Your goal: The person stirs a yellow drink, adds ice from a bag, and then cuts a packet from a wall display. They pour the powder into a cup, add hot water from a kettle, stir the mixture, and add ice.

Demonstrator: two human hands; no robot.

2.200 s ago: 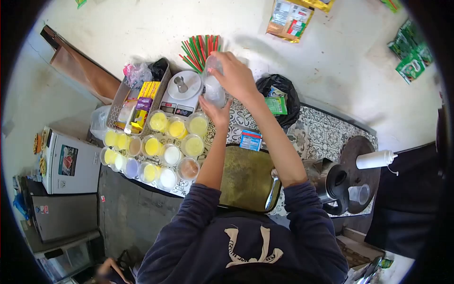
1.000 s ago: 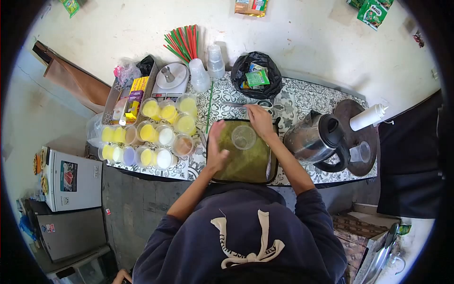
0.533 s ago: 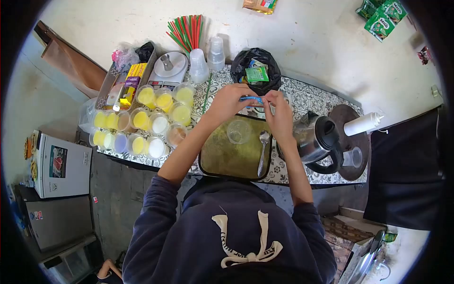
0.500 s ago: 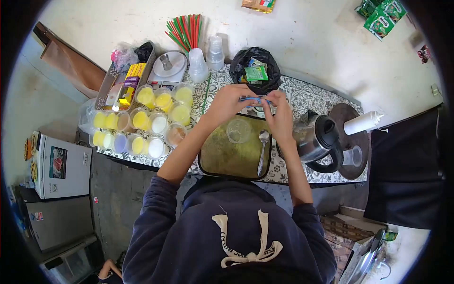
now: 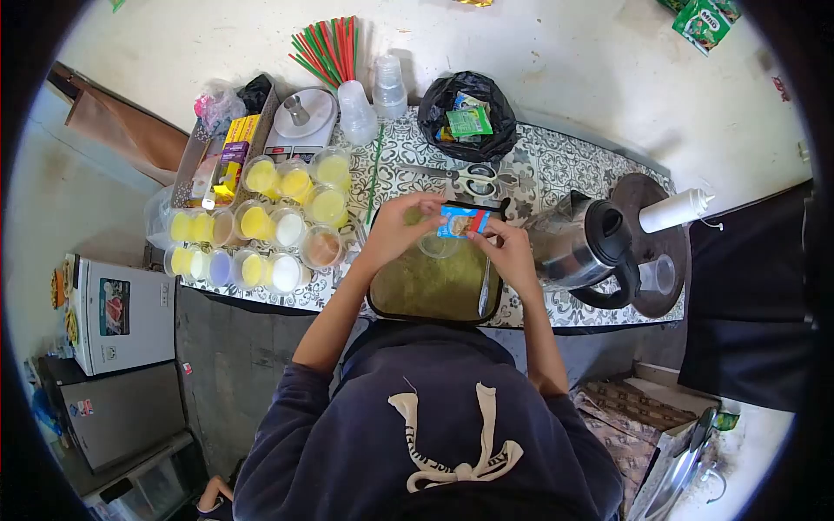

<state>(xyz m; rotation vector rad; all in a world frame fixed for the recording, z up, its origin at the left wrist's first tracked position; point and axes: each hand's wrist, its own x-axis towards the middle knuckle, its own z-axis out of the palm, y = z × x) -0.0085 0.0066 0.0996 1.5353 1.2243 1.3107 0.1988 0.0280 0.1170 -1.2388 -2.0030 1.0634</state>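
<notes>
A small blue and red sachet (image 5: pixel 461 222) is held up over the tray, its printed face visible. My left hand (image 5: pixel 405 230) grips the sachet's left side, and my right hand (image 5: pixel 506 252) pinches its right side. Below them lies a worn brownish-green tray (image 5: pixel 421 293) with a dark rim. On it, a clear cup (image 5: pixel 438 247) stands partly hidden behind my left hand, and a spoon (image 5: pixel 485 291) rests along the right side. Scissors (image 5: pixel 473 180) lie on the patterned cloth just beyond the tray.
Cups of powder (image 5: pixel 287 227) stand in rows at left, near a basket (image 5: pixel 189 178) and scale (image 5: pixel 300 130). Straws (image 5: pixel 328 54) and stacked cups (image 5: pixel 357 117) are behind. A black bag (image 5: pixel 430 130) holds wrappers. At right are a kettle (image 5: pixel 565 241) and white bottle (image 5: pixel 669 211).
Both hands have moved down toward me, over the tray. The sachet, earlier seen almost edge-on, now shows its printed face. The scissors have come into clear view.
</notes>
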